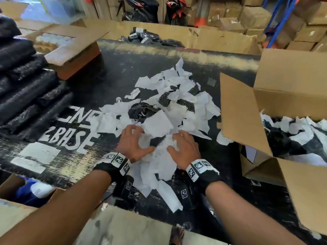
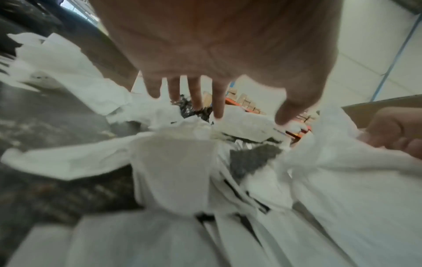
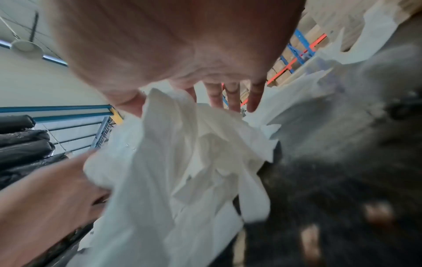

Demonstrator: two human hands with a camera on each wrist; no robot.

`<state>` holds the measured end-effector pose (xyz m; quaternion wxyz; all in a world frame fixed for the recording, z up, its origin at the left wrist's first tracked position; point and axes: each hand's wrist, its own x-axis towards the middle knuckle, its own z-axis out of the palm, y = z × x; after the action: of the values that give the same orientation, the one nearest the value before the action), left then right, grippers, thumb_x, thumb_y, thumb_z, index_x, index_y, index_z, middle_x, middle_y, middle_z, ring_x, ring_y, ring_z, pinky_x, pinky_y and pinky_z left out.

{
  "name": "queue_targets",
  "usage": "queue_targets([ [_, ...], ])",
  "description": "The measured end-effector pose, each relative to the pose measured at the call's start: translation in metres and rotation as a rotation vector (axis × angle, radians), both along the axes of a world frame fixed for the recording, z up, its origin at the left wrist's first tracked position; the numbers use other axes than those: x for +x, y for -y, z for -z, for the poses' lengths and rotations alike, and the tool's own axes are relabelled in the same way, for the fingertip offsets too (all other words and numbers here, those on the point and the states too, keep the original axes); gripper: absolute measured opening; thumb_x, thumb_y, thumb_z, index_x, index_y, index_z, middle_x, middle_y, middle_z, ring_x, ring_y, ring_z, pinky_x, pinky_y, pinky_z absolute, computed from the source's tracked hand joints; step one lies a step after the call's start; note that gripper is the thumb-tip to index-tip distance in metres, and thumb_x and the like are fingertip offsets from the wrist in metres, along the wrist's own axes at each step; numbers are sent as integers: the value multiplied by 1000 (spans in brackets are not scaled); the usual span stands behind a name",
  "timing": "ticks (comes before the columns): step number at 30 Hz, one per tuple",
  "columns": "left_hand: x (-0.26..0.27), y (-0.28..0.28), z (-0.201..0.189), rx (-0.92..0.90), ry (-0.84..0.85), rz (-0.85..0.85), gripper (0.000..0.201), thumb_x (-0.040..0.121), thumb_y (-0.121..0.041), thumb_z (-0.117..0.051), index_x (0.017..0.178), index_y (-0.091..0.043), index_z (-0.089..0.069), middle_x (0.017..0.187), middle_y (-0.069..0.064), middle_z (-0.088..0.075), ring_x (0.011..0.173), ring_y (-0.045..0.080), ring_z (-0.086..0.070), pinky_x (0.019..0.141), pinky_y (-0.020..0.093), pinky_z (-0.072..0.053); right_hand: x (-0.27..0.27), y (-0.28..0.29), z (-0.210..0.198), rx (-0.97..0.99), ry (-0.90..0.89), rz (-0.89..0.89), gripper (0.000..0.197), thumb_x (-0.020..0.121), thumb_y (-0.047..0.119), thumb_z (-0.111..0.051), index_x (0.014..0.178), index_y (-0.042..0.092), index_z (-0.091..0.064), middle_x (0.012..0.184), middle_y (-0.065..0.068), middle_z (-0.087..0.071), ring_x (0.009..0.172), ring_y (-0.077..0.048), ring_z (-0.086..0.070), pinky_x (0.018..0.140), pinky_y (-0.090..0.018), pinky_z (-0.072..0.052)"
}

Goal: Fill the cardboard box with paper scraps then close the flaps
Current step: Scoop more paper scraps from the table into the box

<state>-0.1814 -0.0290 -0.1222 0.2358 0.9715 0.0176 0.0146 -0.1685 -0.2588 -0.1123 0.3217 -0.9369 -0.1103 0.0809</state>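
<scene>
Your left hand (image 1: 133, 142) lies spread, fingers bent, on the near edge of the paper scraps (image 1: 169, 110), cupping them against your right hand (image 1: 184, 147), which presses in the same way. The cardboard box (image 1: 261, 110) stands well to the right, flaps up, partly filled, so your right hand is the nearer one.

Brown boxes (image 1: 251, 13) are piled up at the back. Blue and orange shelves (image 1: 281, 20) stand on the right. Black rolls (image 1: 23, 89) lie stacked on the left. A white fan (image 3: 26, 47) hangs from the pale ceiling.
</scene>
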Motion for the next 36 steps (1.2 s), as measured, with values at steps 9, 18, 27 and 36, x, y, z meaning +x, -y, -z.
queue_targets([
  [9,55,-64,7,60,86,-488,103,59,-96,-42,143,-38,-37,162,14,-21,148,46,-16,111,72,-19,45,25,-14,-170,-13,485,82,87,61,-57,155,31,-24,166,-8,5,150,-32,-7,116,-52,-14],
  [18,101,-49,25,-46,-154,-73,120,60,-100,-36,157,-31,-24,159,14,-31,149,31,-29,121,54,-26,88,-6,30,-116,-178,388,77,95,56,-51,159,27,-17,167,-8,-8,153,-36,-3,123,-47,-8],
  [27,145,-70,4,20,214,-54,87,77,-87,-42,144,-32,-44,154,13,-31,144,36,-26,119,54,-26,117,-17,-3,65,303,636,57,73,54,-52,118,20,-60,129,-5,-52,121,-29,-50,103,-46,-42],
  [36,178,-62,23,-105,-138,92,114,63,-96,-35,156,-30,-30,159,10,-30,149,30,-27,122,52,-24,176,-29,15,-31,-246,395,96,74,83,-49,149,24,-41,152,-8,-44,142,-30,-38,116,-47,-31],
])
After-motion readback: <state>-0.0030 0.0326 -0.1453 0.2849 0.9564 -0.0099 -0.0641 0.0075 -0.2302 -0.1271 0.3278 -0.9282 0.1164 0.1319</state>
